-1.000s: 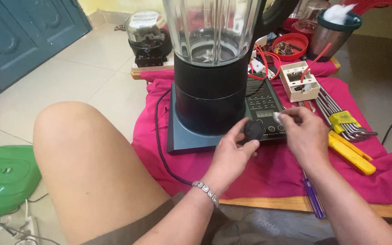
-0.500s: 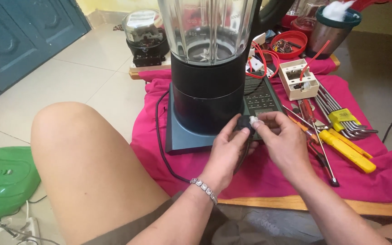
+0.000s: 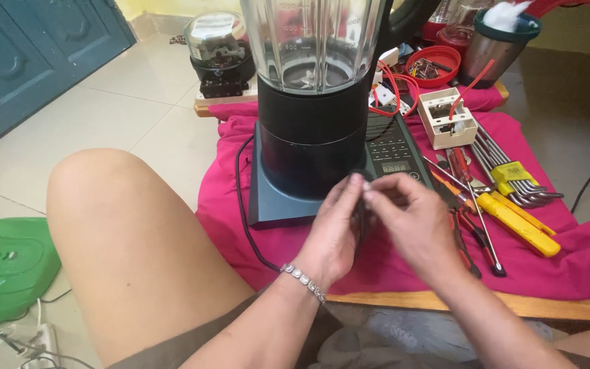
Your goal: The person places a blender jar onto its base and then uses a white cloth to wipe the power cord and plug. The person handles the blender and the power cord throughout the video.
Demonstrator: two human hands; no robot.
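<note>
Both hands have come together vs 1 s back: then my left hand (image 3: 336,236) held the small black knob (image 3: 359,217) out in the open w/ the right just beside it; now the right hand (image 3: 411,222) has closed in and both sets of fingertips pinch at the same spot. Means the knob is being worked two-handed right at the front of the blender base (image 3: 288,198), not lying free.

Grip state: left closed round the knob, thumb and fingers wrapped. Right pinched shut at the knob's near edge; can't tell if it holds the knob itself or a small part on it, fingers hide it.

Knob sits between the two grips, just in front of the base, near the control panel (image 3: 392,147). Mostly covered, only a dark sliver shows. Long axis / facing: can't tell, too hidden.

Rel. to grip: glass jar (image 3: 312,41) up and beyond. Right of grip: yellow-handled tool (image 3: 517,224), screwdrivers (image 3: 476,219), hex key set (image 3: 514,174), white box (image 3: 449,117). All on a pink cloth (image 3: 404,270) over the low wooden table (image 3: 514,306). Left: my bare knee (image 3: 131,239), green thing (image 3: 4,266) on the floor.
</note>
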